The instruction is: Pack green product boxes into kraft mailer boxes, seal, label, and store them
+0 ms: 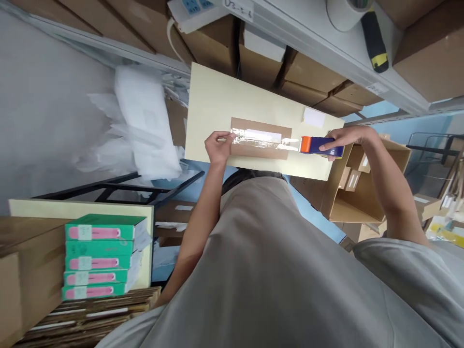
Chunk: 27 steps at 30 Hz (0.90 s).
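A flat brown cardboard box (pixel 259 151) lies on the pale yellow board (pixel 210 96). Shiny clear packing tape (pixel 253 140) runs along its top, partly over a white label (pixel 263 135). At the box's left end, my left hand (pixel 219 146) pinches the end of the tape between thumb and fingertips. My right hand (pixel 339 140) is wrapped round a blue tape dispenser (pixel 321 146) with an orange front, just past the box's right end. A strip of tape stretches from the box to the dispenser.
Beyond the board, a shelf (pixel 268 29) carries a tape roll (pixel 344 14) and a black-and-yellow tool (pixel 375 43). White wrap (pixel 145 116) hangs at left. Green boxes (pixel 99 249) are stacked lower left. An open carton (pixel 357 205) stands right.
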{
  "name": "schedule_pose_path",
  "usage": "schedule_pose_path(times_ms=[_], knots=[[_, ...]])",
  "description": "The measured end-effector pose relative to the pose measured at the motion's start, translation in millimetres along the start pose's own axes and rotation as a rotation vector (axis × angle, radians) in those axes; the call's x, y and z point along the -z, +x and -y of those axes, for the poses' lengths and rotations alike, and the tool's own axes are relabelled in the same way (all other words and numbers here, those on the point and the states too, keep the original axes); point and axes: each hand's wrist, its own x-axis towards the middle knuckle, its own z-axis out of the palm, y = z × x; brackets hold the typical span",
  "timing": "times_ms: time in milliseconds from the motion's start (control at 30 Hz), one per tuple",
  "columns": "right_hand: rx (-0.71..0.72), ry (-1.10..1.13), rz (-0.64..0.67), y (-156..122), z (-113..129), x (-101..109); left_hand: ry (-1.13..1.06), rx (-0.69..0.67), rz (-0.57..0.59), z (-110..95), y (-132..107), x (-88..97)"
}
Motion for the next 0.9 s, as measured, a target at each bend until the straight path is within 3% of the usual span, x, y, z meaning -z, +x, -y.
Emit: schedule_pose_path(times_ms=[133, 267, 400, 467, 633, 767, 900], knots=[[-0.009, 0.03, 0.158, 36, -11, -7, 0.034, 0.042, -0.037, -2, -2, -3.5], [0.002, 0.007, 0.156, 72, -18, -16, 0.074, 0.094, -0.086, -1, -3, -4.2], [0.057, -0.021, 0.11, 87, -20, -29, 0.073, 0.143, -0.135, 0, -5, -4.6], [0.084, -0.08, 0.018, 91, -15, -44, 0.079, 0.149, -0.166, -1, -5, -5.6], [0.005, -0.237, -0.431, 116, -8, -102, 0.141, 0.141, -0.248, -1, -4, -9.3], [-0.037, -0.131, -0.581, 155, -27, -141, 0.155, 0.125, -0.275, 3, -3, -10.3], [-0.002, 0.03, -0.711, 192, -51, -168, 0.18, 0.1, -0.307, 4, -4, -12.2]])
